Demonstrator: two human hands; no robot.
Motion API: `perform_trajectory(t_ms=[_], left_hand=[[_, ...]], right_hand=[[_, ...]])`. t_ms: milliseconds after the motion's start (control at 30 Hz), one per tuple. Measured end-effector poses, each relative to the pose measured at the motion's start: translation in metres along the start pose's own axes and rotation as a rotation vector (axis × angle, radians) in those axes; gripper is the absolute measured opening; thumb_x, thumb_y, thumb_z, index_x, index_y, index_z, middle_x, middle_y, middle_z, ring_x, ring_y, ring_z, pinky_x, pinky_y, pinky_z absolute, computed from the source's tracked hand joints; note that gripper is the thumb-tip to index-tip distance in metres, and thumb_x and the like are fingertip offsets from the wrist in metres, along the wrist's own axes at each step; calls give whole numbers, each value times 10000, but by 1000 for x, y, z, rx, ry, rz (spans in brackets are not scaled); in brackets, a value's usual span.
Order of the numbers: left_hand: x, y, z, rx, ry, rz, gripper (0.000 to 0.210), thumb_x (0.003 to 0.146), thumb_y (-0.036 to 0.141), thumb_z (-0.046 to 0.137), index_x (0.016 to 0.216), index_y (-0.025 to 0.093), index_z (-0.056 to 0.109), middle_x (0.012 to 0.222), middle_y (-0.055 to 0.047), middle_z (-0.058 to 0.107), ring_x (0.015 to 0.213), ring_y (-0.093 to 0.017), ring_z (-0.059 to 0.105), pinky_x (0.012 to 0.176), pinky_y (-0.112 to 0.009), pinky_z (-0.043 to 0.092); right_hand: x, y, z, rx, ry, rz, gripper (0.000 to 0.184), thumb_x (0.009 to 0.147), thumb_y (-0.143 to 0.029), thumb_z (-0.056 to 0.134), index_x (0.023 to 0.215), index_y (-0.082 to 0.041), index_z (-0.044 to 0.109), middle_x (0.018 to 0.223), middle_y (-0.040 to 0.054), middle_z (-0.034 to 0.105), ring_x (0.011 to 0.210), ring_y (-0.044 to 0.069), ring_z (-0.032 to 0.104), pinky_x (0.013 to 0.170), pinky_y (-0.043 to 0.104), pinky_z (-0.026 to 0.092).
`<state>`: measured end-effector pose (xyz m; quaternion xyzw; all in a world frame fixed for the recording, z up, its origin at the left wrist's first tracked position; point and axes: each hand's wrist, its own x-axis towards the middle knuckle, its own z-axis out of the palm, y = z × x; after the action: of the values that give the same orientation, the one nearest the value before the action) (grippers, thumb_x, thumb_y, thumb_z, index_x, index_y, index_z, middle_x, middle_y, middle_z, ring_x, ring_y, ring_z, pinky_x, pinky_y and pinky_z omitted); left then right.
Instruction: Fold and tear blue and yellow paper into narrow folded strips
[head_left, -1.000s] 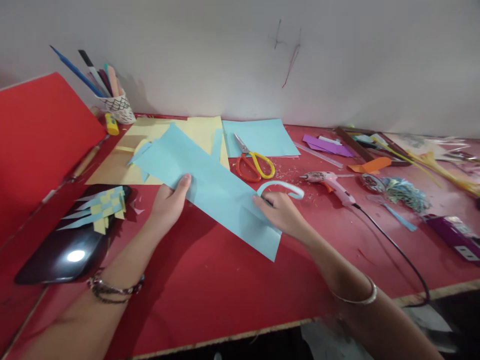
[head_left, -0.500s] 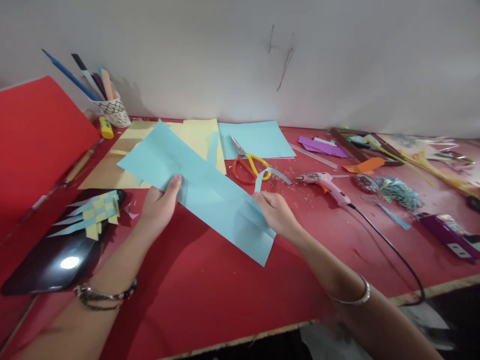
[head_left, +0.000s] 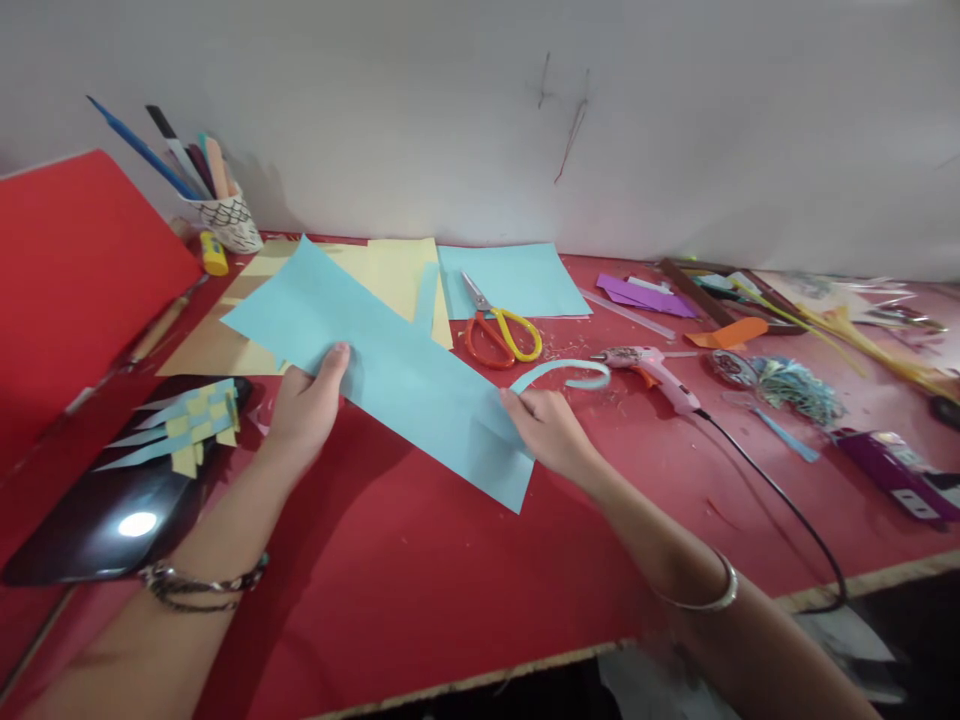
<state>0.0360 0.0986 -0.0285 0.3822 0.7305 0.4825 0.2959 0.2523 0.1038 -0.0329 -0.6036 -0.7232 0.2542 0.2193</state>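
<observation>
My left hand grips the lower edge of a light blue paper sheet, thumb on top, fingers hidden beneath. The sheet slants down to the right above the table. My right hand is closed in a pinch on a narrow light blue paper strip, whose free end curls round to the right. That hand overlaps the sheet's right side; whether it also grips the sheet I cannot tell. Behind the sheet lie scissors with one red and one yellow handle, blades apart.
The red table bears yellow paper and another blue sheet at the back. A pink glue gun lies right, its cord trailing to the front edge. At left are a phone under a woven paper piece and a pen cup.
The blue sheet and my left hand have shifted slightly left and up. The strip in my right hand now reaches farther right, its end curled under.
</observation>
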Motion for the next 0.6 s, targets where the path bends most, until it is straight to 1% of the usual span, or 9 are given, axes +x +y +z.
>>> perform_trajectory(t_ms=[133,233,367,433,467,533,600], left_hand=[[0,3,-2,19,11,-29,267,723,450,506,704,185,532,832,-14,643,972,-197,550,847,-299,425],[4,2,-3,-48,36,-44,260,711,445,520,686,186,507,830,-5,623,981,-184,536,856,-280,412],[8,0,-5,-105,95,-115,259,717,444,507,688,189,472,765,-1,593,891,-173,558,770,-284,453],[8,0,-6,-107,102,-112,250,720,431,507,675,189,465,718,2,582,837,-167,566,737,-279,463],[9,0,-6,-111,97,-105,253,717,433,510,673,187,469,708,1,579,819,-168,566,728,-279,465],[9,-3,-6,-119,67,-78,282,705,461,515,692,181,484,724,-8,582,803,-179,566,711,-285,472],[12,-8,-4,-113,40,-21,325,694,497,506,717,174,491,754,-25,585,799,-194,566,687,-295,481]], right_hand=[[0,-2,0,-10,-20,9,404,816,-322,334,485,-200,138,450,-44,192,411,67,184,425,246,159],[1,-1,-1,31,13,9,403,822,-323,328,489,-201,135,453,-44,193,413,69,189,428,245,161],[3,1,-5,94,93,20,393,817,-316,332,496,-203,135,454,-47,193,420,71,201,427,242,158],[3,1,-6,127,95,18,391,816,-333,331,499,-204,141,453,-49,186,421,74,203,424,241,158],[2,1,-6,151,79,-4,386,815,-346,336,501,-203,164,456,-50,204,425,75,218,425,238,169],[0,-1,-6,184,23,-81,353,805,-358,372,515,-198,251,483,-44,293,454,80,284,442,228,214],[-2,-1,-5,159,-9,-142,307,791,-339,408,538,-192,315,520,-38,361,485,84,322,462,223,237]])
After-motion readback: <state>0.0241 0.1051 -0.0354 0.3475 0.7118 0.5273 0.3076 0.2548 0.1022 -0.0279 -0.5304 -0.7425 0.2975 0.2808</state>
